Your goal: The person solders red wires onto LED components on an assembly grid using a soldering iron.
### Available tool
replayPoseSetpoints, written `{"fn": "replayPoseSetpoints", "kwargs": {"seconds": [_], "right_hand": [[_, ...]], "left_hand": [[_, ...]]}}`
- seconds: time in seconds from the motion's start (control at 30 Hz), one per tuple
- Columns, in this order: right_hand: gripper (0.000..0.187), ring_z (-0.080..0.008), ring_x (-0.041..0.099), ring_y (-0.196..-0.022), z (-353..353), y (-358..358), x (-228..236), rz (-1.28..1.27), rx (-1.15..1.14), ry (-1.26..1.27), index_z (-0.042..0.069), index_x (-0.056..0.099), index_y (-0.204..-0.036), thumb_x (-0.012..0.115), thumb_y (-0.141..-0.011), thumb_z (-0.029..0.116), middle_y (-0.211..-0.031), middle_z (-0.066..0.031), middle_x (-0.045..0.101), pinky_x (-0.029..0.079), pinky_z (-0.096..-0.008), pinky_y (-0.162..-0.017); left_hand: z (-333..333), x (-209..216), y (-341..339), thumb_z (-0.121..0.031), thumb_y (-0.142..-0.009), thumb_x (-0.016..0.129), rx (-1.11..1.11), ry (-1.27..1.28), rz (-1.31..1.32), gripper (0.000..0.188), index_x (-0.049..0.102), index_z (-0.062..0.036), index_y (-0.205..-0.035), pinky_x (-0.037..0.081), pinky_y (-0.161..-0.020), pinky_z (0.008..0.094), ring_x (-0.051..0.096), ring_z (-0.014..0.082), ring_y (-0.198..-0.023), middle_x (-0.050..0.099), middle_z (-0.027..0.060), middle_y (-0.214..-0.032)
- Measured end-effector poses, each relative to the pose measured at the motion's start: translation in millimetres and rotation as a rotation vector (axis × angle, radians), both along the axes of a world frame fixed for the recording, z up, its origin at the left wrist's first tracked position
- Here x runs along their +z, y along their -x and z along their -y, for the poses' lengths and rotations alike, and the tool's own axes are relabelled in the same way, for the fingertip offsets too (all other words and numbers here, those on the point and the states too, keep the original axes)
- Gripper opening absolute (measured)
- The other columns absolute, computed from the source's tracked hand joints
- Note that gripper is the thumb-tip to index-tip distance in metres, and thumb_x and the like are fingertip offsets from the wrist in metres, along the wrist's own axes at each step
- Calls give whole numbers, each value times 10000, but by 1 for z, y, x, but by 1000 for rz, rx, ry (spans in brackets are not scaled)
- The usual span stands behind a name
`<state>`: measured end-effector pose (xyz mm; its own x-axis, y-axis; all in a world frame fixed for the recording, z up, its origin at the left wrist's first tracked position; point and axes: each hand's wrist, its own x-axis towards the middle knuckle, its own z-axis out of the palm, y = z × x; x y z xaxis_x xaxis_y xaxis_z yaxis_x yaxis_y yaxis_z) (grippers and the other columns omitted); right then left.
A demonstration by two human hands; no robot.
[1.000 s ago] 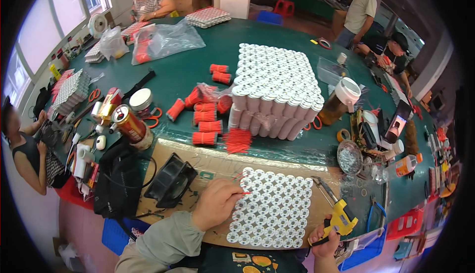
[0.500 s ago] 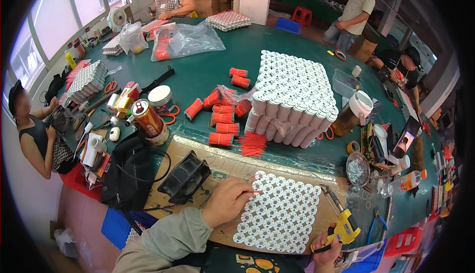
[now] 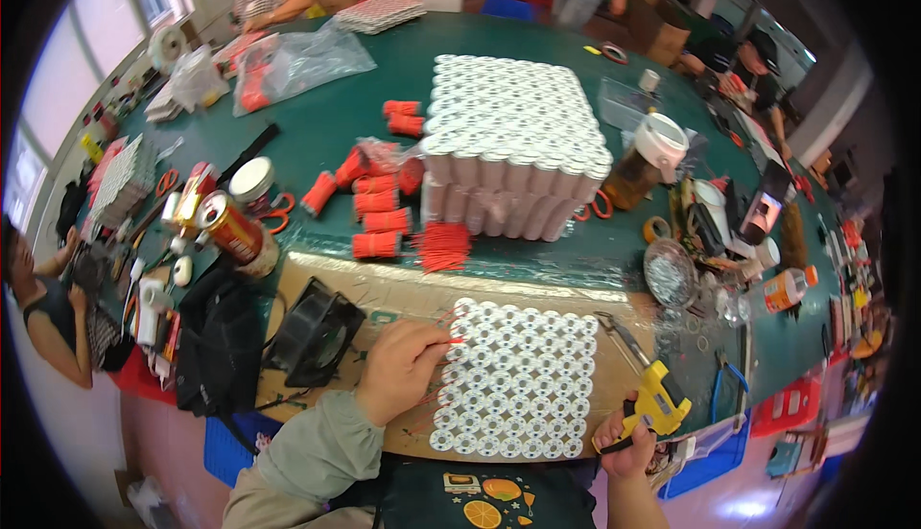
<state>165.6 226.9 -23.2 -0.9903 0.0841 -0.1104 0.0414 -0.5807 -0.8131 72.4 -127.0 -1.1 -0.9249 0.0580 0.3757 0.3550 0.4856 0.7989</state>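
Note:
A flat pack of round cells with white ring tops [image 3: 518, 380] lies on a cardboard sheet [image 3: 614, 304] in front of me. My left hand [image 3: 403, 366] is at the pack's upper left edge, thumb and fingers pinched on a thin red wire [image 3: 456, 341] that reaches the edge cells. More fine red wires show along that left side. In my right hand [image 3: 625, 441], by the pack's lower right corner, is a yellow and black soldering gun [image 3: 660, 402]. Its thin metal tip points up and away, apart from the cells.
Beyond the cardboard stands a tall stack of similar packs [image 3: 513, 145], with red wire bundles [image 3: 379, 220] beside it. A black fan [image 3: 315, 332] and black bag [image 3: 221, 337] sit left. A metal bowl [image 3: 670, 272] and blue-handled pliers [image 3: 729, 376] lie right. Other people work around the table.
My view has shifted, so the scene sits further left and higher in the picture. The left hand stays at the pack's upper left edge; the soldering gun remains right of the pack.

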Motion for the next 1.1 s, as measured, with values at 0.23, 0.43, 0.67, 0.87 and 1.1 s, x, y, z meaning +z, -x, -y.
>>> {"fn": "replayPoseSetpoints", "kwargs": {"seconds": [0.23, 0.43, 0.67, 0.87, 1.1], "right_hand": [[569, -224, 567, -660, 1, -1, 5, 67, 22, 23, -17, 474, -1266, 723, -817, 229, -760, -106, 577, 471, -357, -610], [608, -224, 551, -654, 3, 0, 5, 77, -4, 39, 36, 503, -1300, 767, -804, 269, -743, -84, 542, 464, -370, -601], [503, -221, 570, -685, -3, -4, -4, 65, 71, 117, -13, 479, -1282, 674, -847, 147, -799, -117, 578, 474, -357, -635], [650, -241, 565, -597, -7, -2, -8, 91, 6, 30, 47, 463, -1326, 749, -798, 295, -689, -70, 534, 470, -386, -538], [665, -191, 515, -527, -12, 0, -9, 41, 53, 38, 56, 436, -1338, 711, -837, 396, -664, -45, 498, 435, -346, -467]], "left_hand": [[-10, 14, 0, 28, -805, 683, 33, -33, 23, 82, 651, 5, -877, 479, -707, 369, 602, 299, -805, 632, 135, -860], [-8, 9, -3, 58, -814, 652, 21, 23, 23, 83, 630, 10, -878, 458, -692, 304, 583, 236, -776, 610, 113, -869], [-15, 23, -1, 21, -812, 666, 31, 0, 75, 88, 652, -3, -895, 483, -729, 349, 608, 300, -813, 628, 135, -867], [6, 109, -45, 18, -755, 701, -439, 116, -46, 195, 691, -68, -930, 508, -832, 350, 645, 299, -967, 646, 141, -1014], [116, 245, -129, -67, -793, 715, -38, 405, -398, 207, 696, -53, -999, 511, -868, 367, 635, 284, -1035, 627, 154, -1101]]}}
